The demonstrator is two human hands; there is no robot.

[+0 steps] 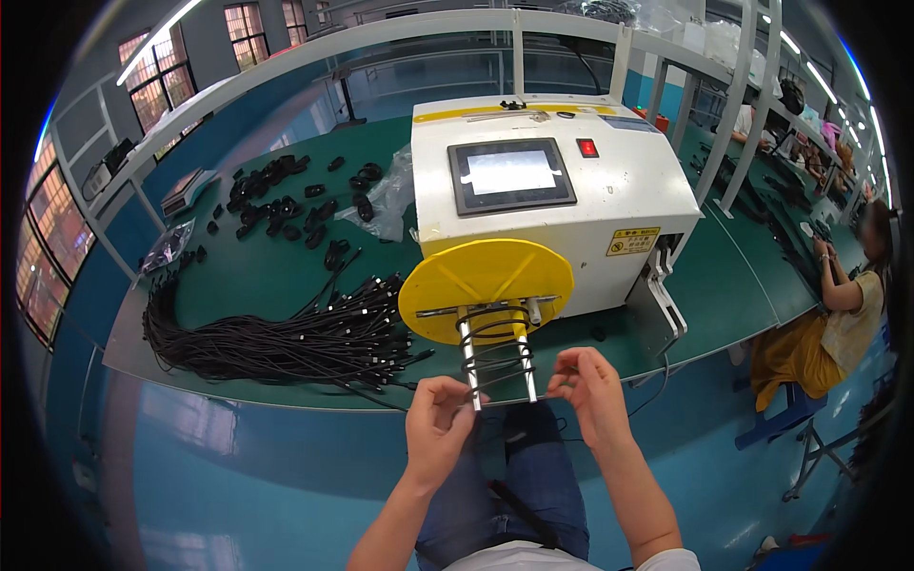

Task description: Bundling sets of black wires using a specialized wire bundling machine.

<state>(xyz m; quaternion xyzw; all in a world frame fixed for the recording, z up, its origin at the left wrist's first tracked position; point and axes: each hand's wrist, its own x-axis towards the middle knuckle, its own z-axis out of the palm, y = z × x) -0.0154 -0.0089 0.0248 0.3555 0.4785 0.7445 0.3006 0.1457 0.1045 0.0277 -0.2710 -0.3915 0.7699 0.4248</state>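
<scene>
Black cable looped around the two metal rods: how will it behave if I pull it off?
The cable is probably bendy but springy: its loops curve smoothly yet stand apart. It looks light, being thin. It may slide off readily, since the rods look shiny and smooth.

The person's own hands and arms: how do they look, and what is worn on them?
The left hand and right hand wear no gloves, and both forearms are bare. A white sleeve shows on the right arm; no left sleeve is visible.
</scene>
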